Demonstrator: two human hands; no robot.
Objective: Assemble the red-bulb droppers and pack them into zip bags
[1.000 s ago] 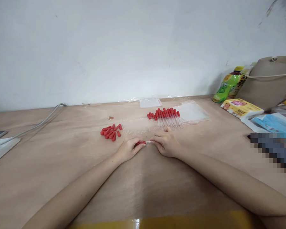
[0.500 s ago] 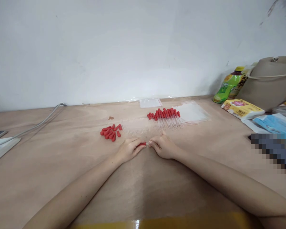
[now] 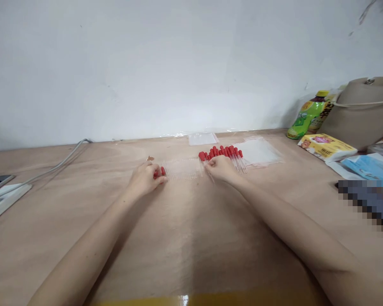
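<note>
My left hand (image 3: 144, 177) is over the small pile of red rubber bulbs (image 3: 163, 171), thumb and fingers apart, and covers most of them. With its fingertips pinched, my right hand (image 3: 221, 168) holds a glass dropper at the left end of a row of red-capped droppers (image 3: 232, 152). That dropper's red bulb (image 3: 202, 156) points toward the wall, and its thin tip shows below my fingers. Between the two hands lie several bare clear glass tubes (image 3: 182, 169), side by side on the table.
Behind the droppers lie clear plastic bags (image 3: 258, 149) and a smaller bag (image 3: 202, 139). To the right stand a green drink bottle (image 3: 303, 119), a yellow tissue pack (image 3: 327, 146), a blue mask (image 3: 368, 167) and a beige bag (image 3: 354, 114). A grey cable (image 3: 67, 157) runs along the left.
My hands have moved apart from the near middle. The left went left onto the red bulbs; the right carried the dropper up and right to the row's left end.
</note>
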